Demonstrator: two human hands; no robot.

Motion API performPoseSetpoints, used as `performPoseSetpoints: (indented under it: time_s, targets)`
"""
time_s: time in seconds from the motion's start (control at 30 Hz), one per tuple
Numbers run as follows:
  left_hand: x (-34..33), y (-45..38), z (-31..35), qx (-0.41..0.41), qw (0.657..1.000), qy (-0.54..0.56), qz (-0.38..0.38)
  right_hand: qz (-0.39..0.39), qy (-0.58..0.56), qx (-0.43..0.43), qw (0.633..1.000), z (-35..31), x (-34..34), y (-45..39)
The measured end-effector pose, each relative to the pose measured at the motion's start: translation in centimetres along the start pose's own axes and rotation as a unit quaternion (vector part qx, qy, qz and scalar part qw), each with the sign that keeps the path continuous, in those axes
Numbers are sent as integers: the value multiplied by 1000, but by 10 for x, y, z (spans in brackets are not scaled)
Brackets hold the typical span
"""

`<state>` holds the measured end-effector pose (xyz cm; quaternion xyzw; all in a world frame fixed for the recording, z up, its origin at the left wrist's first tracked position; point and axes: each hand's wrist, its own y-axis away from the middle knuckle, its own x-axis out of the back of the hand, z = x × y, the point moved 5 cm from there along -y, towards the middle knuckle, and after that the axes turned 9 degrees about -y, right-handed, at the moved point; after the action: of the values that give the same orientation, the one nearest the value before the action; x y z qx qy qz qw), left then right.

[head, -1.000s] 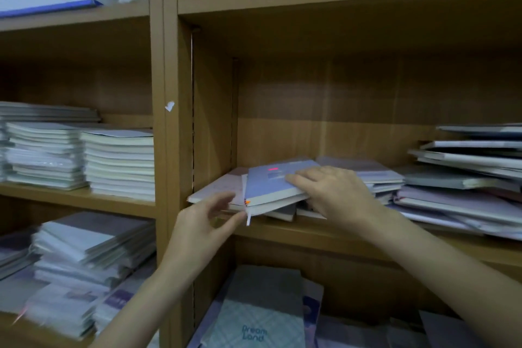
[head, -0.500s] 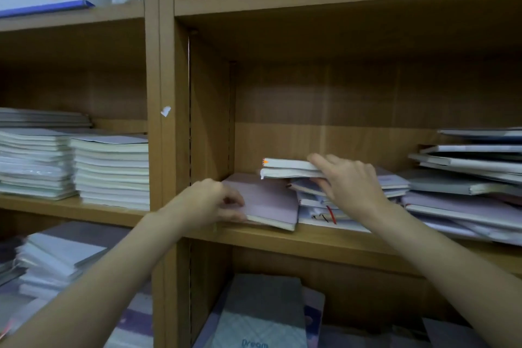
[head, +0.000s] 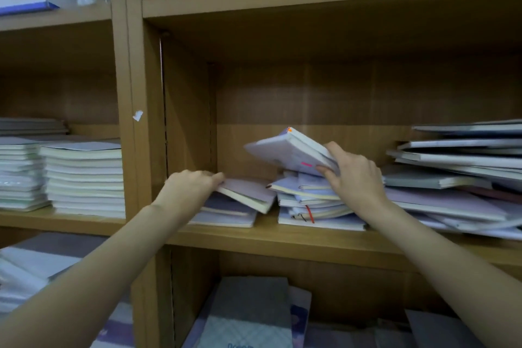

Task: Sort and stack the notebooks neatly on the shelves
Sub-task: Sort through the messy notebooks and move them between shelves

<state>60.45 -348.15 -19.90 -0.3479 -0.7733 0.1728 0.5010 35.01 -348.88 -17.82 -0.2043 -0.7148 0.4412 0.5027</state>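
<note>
One notebook [head: 288,152] tilts, spine up-right, pinched in the right hand [head: 353,175].

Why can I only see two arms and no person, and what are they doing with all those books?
The camera sits on the person's head and looks forward and down, so you see only their arms reaching out. There is no machine here, just two bare hands.

They face a wooden shelf full of notebooks. The right hand has a grip on a pale purple notebook, lifted and tilted above a messy pile in the middle. The left hand holds the edge of another purple notebook, which leans on a small stack beside the shelf wall.

Farther right lies an untidy heap. In the left compartment, neat stacks already stand.
</note>
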Motion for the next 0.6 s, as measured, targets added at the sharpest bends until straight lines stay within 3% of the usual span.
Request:
performPoseSetpoints:
  time_s: [0.07,0.23,0.33,0.5,0.57,0.6]
  targets:
    - [11,-1,-5,14,999,-27,-9,-8,7,3,1000,1,-1,1]
    - [69,21,-23,71,993,-20,89,-16,5,19,1000,-6,4,-16]
    - [89,64,-33,64,988,13,140,-14,14,47,999,-22,9,-32]
    - [100,122,-38,27,991,-3,130,-10,83,111,990,-72,-4,-50]
    - [102,132,-40,12,991,-24,130,-65,104,146,982,-92,-24,-50]
    - [103,134,-41,10,991,-20,131,-133,109,163,971,-100,-38,-48]
